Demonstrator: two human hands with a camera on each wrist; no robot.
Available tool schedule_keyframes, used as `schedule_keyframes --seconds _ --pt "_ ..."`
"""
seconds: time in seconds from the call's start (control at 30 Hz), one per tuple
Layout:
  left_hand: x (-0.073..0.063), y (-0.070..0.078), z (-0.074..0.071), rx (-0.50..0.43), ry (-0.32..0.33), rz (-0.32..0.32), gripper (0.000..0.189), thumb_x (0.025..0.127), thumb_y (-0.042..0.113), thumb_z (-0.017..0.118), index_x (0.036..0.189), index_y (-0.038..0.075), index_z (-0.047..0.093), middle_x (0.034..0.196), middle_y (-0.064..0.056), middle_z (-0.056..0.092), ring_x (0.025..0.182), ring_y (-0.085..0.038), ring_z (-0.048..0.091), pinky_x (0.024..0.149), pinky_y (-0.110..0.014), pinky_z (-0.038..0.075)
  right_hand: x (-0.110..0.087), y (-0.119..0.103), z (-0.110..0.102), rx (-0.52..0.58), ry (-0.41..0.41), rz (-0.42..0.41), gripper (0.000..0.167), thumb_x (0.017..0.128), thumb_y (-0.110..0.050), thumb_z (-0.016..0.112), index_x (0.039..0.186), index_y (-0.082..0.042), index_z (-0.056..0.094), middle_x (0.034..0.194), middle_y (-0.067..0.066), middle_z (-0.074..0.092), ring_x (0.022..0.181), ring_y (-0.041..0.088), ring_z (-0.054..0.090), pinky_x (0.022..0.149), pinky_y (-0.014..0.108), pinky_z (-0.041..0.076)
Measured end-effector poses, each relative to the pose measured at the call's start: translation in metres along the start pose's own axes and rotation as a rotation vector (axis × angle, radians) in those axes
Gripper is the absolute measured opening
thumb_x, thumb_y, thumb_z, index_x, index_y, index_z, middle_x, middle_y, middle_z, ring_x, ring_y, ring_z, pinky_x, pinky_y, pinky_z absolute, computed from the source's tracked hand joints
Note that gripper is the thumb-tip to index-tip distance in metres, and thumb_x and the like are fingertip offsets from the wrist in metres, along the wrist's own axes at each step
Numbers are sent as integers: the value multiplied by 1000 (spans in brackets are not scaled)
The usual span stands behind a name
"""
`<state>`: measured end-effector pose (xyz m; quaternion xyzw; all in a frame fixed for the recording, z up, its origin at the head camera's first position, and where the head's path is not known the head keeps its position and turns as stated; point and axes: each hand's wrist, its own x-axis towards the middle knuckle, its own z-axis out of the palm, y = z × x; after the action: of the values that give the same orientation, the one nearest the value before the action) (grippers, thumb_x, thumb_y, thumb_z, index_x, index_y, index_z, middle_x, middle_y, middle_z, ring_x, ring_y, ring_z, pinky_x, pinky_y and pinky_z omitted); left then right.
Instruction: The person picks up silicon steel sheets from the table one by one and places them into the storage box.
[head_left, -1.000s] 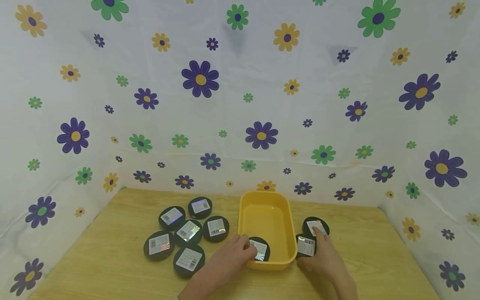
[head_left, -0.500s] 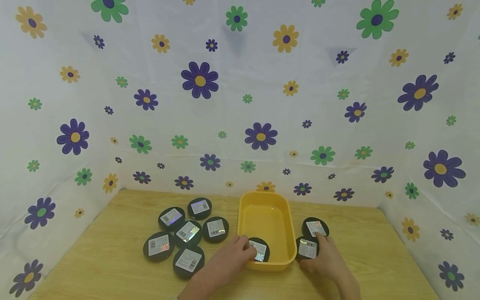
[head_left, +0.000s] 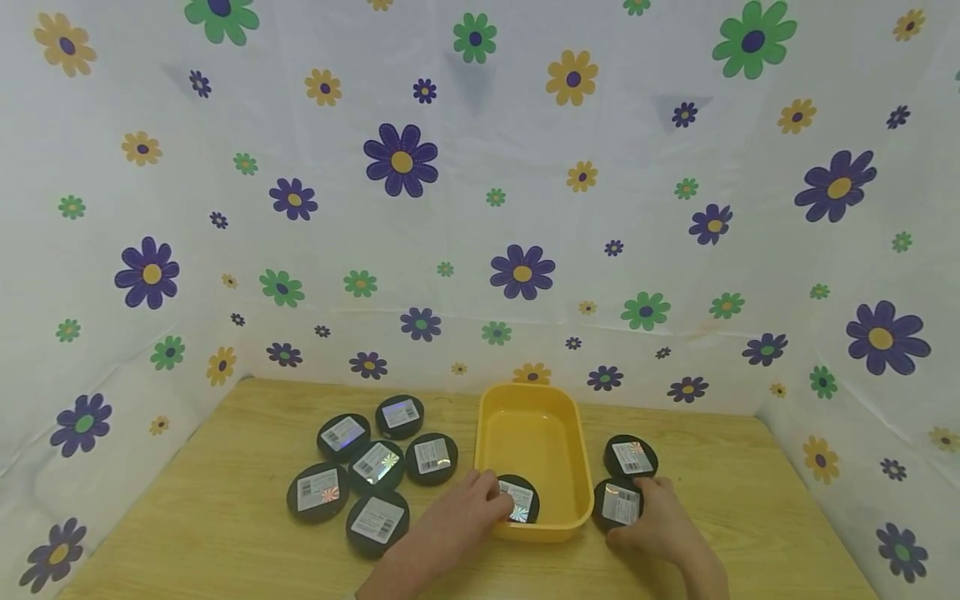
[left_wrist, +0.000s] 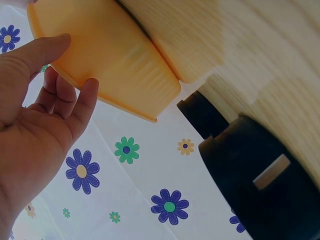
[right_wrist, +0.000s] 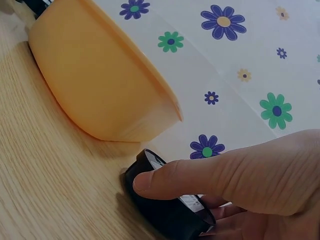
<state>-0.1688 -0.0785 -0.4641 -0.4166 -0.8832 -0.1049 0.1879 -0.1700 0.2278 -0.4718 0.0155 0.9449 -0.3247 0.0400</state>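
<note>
My left hand grips the rim of a yellow tub at its near left corner. In the left wrist view the thumb lies over the tub's outer wall and the other fingers are beyond the rim. One flat, round black container with a white label sits inside the tub, partly hidden by that hand. Right of the tub, my right hand holds another round black container between thumb and fingers. In the right wrist view its thumb presses the side of this container, close over the table.
A further black container lies just behind the one at my right hand. Several more black containers stand label up on the wooden table, left of the tub. A flower-printed white cloth hangs behind and at both sides.
The right hand has drawn its black container slightly toward me and to the right, its fingers leaving the container behind. My left hand and the tub stay in place.
</note>
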Motion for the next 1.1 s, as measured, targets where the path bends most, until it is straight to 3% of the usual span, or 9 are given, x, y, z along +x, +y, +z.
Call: schedule_keyframes --seconds 0.2,0.6,1.1 --pt "0 -1 1 -19 -8 -3 23 80 7 75 86 19 56 89 4 46 80 -12 44 66 -18 41 2 3 -3 9 -19 56 98 57 -23 95 132 15 46 120 31 47 97 33 56 94 58 47" --pt "0 -1 1 -46 -35 -20 21 81 8 74 88 19 57 89 5 46 80 -11 44 67 -19 40 3 10 -10 17 32 62 96 61 -24 92 132 18 42 121 33 44 101 38 54 95 58 46" --pt "1 -2 2 -35 -19 -7 19 83 10 73 87 19 57 88 4 46 79 -12 44 67 -18 40 2 14 -18 59 68 75 104 65 -26 91 139 17 33 125 36 41 105 40 54 96 59 45"
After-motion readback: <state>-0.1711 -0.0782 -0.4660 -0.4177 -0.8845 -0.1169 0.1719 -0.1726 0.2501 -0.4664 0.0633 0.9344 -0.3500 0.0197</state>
